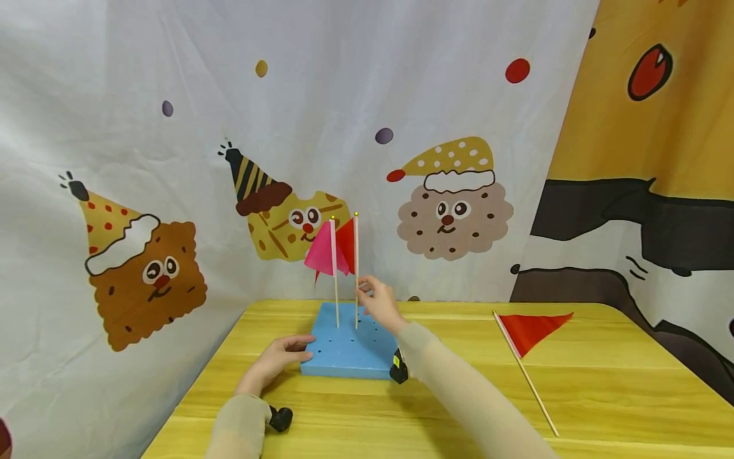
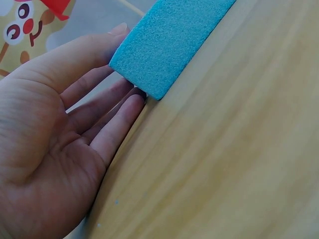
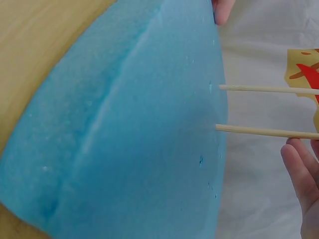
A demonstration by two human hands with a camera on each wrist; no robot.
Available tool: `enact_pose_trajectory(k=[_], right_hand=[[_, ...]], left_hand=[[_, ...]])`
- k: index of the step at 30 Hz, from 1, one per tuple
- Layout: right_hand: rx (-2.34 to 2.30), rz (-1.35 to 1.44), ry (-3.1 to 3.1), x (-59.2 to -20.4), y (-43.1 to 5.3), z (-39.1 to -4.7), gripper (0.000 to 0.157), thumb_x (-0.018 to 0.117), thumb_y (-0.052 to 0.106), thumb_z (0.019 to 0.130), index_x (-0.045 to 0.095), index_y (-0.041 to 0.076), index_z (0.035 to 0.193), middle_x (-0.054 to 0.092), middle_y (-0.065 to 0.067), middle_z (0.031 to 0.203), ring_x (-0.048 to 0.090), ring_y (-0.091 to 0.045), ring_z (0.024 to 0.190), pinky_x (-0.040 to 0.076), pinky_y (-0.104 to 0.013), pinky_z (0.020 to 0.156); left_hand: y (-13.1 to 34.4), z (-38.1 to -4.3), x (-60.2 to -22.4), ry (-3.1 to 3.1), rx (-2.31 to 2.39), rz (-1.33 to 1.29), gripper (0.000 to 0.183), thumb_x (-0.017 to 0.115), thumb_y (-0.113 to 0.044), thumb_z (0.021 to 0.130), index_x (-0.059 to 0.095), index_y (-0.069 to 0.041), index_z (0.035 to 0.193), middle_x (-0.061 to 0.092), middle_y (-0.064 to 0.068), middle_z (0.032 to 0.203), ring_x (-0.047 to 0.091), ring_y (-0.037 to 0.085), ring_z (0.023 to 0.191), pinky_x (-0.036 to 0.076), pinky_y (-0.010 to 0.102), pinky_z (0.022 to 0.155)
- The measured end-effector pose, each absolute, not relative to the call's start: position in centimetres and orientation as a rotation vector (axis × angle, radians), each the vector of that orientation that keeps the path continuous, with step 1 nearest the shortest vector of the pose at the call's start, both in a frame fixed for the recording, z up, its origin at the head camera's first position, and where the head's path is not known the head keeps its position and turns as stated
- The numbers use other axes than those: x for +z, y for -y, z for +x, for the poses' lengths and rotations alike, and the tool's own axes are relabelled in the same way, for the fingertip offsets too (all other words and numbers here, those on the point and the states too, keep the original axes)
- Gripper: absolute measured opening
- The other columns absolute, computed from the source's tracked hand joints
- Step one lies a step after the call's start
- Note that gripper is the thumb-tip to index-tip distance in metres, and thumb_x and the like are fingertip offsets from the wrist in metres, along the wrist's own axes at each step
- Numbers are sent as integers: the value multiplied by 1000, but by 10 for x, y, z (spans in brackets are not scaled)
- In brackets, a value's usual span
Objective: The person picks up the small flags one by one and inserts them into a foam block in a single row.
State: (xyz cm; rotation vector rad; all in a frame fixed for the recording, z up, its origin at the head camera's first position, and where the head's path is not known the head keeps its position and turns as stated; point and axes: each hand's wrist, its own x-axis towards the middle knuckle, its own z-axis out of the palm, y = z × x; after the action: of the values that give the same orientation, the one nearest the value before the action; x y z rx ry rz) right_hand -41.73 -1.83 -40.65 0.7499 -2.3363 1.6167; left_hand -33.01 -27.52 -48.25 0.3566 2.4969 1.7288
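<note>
Head view: a printed cloth [image 1: 367, 76] hangs behind a wood-grained worktop [image 1: 344, 414]. Near the worktop's far side sits a blue block [image 1: 344, 354], lying flat. Well apart to its right, a loose red flag [image 1: 530, 328] lies on its stick. Two flags stand on the block's far part: a pink flag [image 1: 323, 255] and, just right of it, an upright red flag [image 1: 348, 239], their cloths overlapping. The left hand [image 1: 278, 358] has a wide grip, fingers and thumb resting against the block's left edge. The right hand [image 1: 381, 303] has a narrow grip, pinching the upright red flag's stick below the cloth. The step looks like seating that stick; how deep it sits I cannot tell. Best to brace the block firmly, pinch low and press straight down, since so thin a stick would probably bend under a slanted push. Smallest are the holes [image 1: 329, 340] in the block's top, each worth lining up before pressing
</note>
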Motion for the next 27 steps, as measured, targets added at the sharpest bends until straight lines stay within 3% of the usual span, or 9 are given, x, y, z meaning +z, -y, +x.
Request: enact_pose_trajectory(k=[9,15,27], right_hand=[[1555,739,2335,-407,18,-419,18,57,12,86,57,14,103,63,-8,87,61,-12,59,50,-27,46],[1560,742,2350,-407,17,-420,20,59,13,85,56,16,105,61,-2,86,61,-12,62,50,-26,48],[1565,791,2365,-409,10,-420,28,64,22,82,56,16,108,62,-4,87,61,-12,59,50,-29,46]], left_hand=[[275,-331,-482,-2495,1733,361,47,69,-28,76,56,-17,120,49,5,125,40,27,118,34,44,94],[275,-331,-483,-2499,1723,363,47,68,-29,76,56,-18,121,49,4,125,40,27,118,35,45,94],[275,-331,-484,-2490,1720,371,47,68,-30,77,56,-20,120,48,3,126,40,26,118,35,44,94]])
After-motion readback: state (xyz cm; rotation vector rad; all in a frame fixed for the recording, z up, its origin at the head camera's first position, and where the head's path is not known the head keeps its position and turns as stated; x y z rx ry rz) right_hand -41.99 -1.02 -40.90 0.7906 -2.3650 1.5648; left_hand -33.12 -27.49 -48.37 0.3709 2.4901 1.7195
